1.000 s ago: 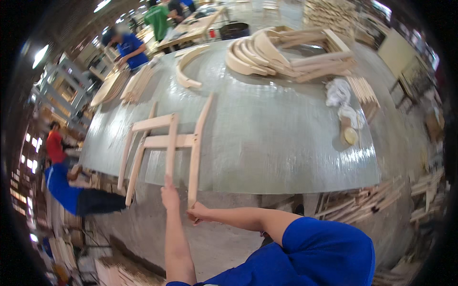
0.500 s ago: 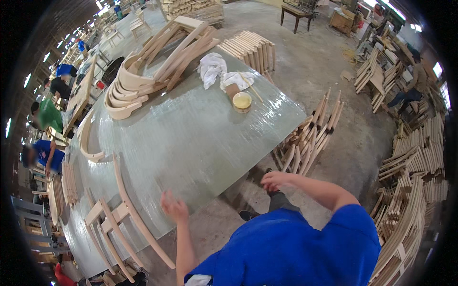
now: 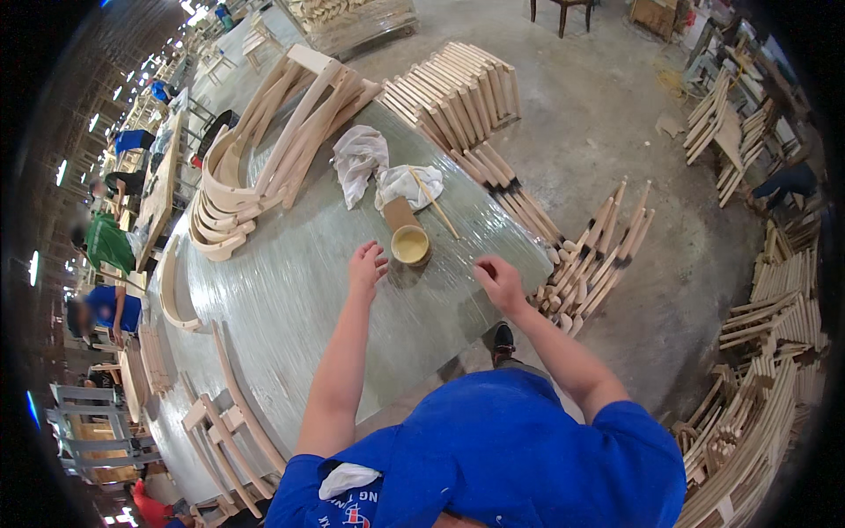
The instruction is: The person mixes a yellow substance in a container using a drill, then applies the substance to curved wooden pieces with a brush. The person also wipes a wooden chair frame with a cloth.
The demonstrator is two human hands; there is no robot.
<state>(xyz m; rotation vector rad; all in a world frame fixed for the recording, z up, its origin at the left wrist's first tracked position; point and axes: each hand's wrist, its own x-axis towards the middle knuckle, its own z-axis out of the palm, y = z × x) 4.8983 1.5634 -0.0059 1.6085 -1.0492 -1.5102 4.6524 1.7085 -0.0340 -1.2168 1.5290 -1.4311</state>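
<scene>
Over the table, covered in clear film (image 3: 334, 339), my left hand (image 3: 366, 266) holds nothing, its fingers loosely bent and apart. It is just left of a small round tub (image 3: 427, 252) of pale yellow stuff. My right hand (image 3: 500, 284), fingers loosely curled, is empty above the table's right edge, farther from the tub. Behind the tub lie a flat brown piece (image 3: 400, 215), a thin wooden stick (image 3: 434, 203) and a crumpled white cloth (image 3: 405, 185). A second white cloth (image 3: 359, 165) rests beside them.
Curved wooden frames (image 3: 224, 198) are piled on the table's far left. A chair back frame (image 3: 231, 427) lies near left. Bundled wooden legs (image 3: 462, 92) stand beyond the table, with more dark-banded legs (image 3: 594, 255) by its right corner. Stacked chair parts (image 3: 748, 414) line the right.
I have come nearer to the tub. Both hands have moved forward, the left one from the table's near edge to beside the tub, the right one over the table's right edge.
</scene>
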